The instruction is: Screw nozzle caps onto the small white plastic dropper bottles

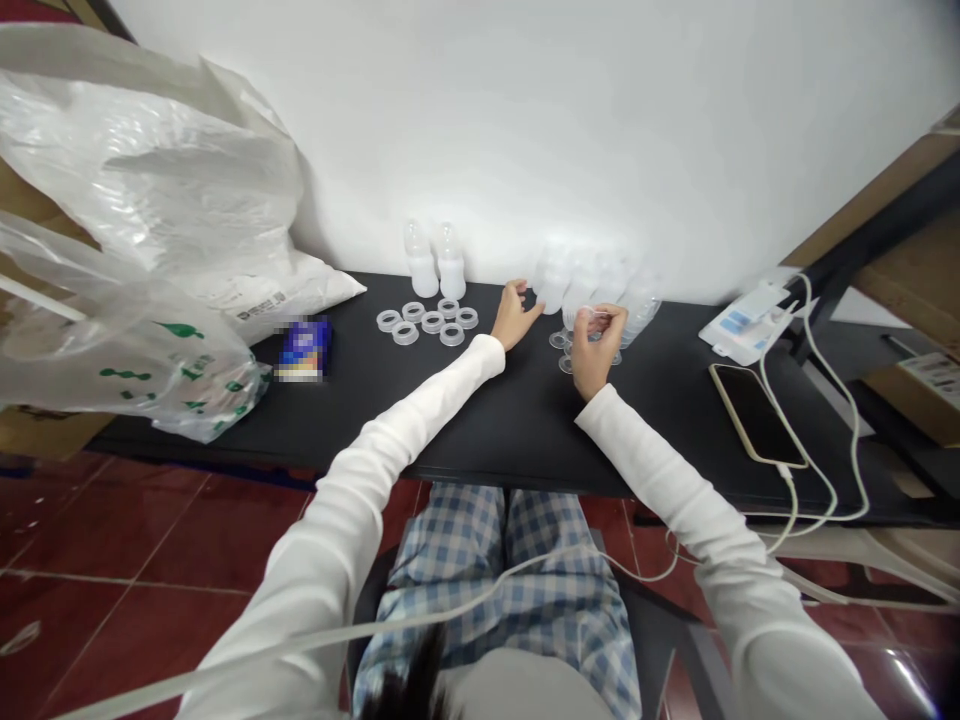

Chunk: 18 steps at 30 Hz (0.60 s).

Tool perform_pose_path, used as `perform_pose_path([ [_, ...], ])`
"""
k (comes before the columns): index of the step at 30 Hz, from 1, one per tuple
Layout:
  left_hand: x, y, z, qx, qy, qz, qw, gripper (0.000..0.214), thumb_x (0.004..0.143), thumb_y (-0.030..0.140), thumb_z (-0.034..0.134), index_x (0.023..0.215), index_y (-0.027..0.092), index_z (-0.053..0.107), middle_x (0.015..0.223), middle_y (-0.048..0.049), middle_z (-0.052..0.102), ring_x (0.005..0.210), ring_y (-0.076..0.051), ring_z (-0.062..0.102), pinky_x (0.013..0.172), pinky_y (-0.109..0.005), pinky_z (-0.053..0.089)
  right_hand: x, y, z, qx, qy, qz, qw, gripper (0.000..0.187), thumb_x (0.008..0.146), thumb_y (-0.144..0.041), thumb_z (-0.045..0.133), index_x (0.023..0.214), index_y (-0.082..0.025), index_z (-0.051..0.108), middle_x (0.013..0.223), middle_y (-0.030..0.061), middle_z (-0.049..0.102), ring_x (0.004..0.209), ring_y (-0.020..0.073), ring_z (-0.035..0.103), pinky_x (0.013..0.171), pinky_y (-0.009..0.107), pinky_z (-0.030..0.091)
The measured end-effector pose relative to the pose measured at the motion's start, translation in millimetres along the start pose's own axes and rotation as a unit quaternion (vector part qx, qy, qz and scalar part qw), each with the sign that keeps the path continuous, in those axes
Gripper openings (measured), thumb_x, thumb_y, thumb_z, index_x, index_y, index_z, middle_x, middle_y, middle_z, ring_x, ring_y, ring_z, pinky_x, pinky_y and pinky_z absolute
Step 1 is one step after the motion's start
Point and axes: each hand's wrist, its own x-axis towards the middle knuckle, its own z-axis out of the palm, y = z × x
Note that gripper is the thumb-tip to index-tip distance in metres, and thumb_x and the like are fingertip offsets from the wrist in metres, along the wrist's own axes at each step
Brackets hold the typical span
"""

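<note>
My left hand [514, 316] rests on the black table [495, 440] with its fingers apart, next to a row of clear plastic baby bottles [592, 285]. My right hand [598, 345] pinches a small clear plastic piece [589, 320] at its fingertips, above a few clear discs [564, 352]. Two frosted bottles [435, 262] stand upright at the wall, and several clear plastic screw rings [424, 322] lie in a cluster in front of them. The bright glare makes the row of bottles hard to separate.
A white wall [570, 120] backs the table. Large plastic bags [127, 250] pile up at the left, beside a small blurred blue packet [305, 349]. A smartphone [757, 415] with white cables and a white box [746, 322] lie at the right.
</note>
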Motion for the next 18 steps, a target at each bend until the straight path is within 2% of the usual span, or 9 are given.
perform_pose_path([
  [2, 14.5, -1.5, 17.1, 0.017, 0.026, 0.018, 0.999, 0.06, 0.066, 0.021, 0.089, 0.109, 0.022, 0.048, 0.124, -0.0123, 0.054, 0.123, -0.027, 0.055, 0.109, -0.045, 0.044, 0.1, 0.7, 0.8, 0.004, 0.01, -0.002, 1.0, 0.03, 0.097, -0.056, 0.051, 0.101, -0.026, 0.05, 0.089, 0.0012, 0.05, 0.075, 0.0168, 0.054, 0.076, 0.036, 0.053],
  [5, 27.0, -2.6, 33.4, 0.052, 0.035, 0.028, 0.998, 0.067, 0.057, 0.02, 0.095, 0.1, 0.023, 0.045, 0.115, -0.0107, 0.053, 0.123, -0.031, 0.052, 0.115, -0.05, 0.036, 0.4, 1.5, 1.0, 0.015, 0.018, 0.005, 1.0, 0.029, 0.097, -0.054, 0.052, 0.102, -0.025, 0.05, 0.091, 0.002, 0.05, 0.077, 0.0174, 0.055, 0.077, 0.036, 0.054],
  [9, 24.9, -1.3, 35.1, 0.091, 0.006, 0.007, 0.996, 0.056, 0.064, 0.015, 0.088, 0.09, 0.024, 0.039, 0.098, -0.0043, 0.049, 0.107, -0.027, 0.055, 0.11, -0.049, 0.039, 1.8, 4.1, -0.4, 0.029, -0.004, 0.026, 0.999, 0.029, 0.097, -0.052, 0.053, 0.105, -0.025, 0.05, 0.096, 0.0043, 0.052, 0.086, 0.0192, 0.058, 0.083, 0.038, 0.056],
  [13, 4.0, 2.4, 14.1, 0.095, -0.012, 0.033, 0.995, 0.048, 0.066, 0.012, 0.082, 0.089, 0.024, 0.041, 0.096, -0.0019, 0.048, 0.094, -0.02, 0.052, 0.101, -0.04, 0.044, 3.0, 6.1, -1.2, 0.041, -0.026, 0.041, 0.998, 0.029, 0.096, -0.052, 0.055, 0.106, -0.025, 0.051, 0.101, 0.0059, 0.056, 0.091, 0.0197, 0.061, 0.087, 0.04, 0.058],
  [18, -35.2, 3.4, -42.3, 0.066, -0.023, 0.061, 0.996, 0.042, 0.069, 0.015, 0.078, 0.101, 0.022, 0.052, 0.1, -0.0031, 0.051, 0.095, -0.019, 0.054, 0.085, -0.033, 0.049, 1.5, 4.7, 0.1, 0.066, -0.071, 0.054, 0.994, 0.029, 0.096, -0.051, 0.057, 0.109, -0.025, 0.054, 0.107, 0.007, 0.06, 0.096, 0.0194, 0.063, 0.086, 0.037, 0.058],
])
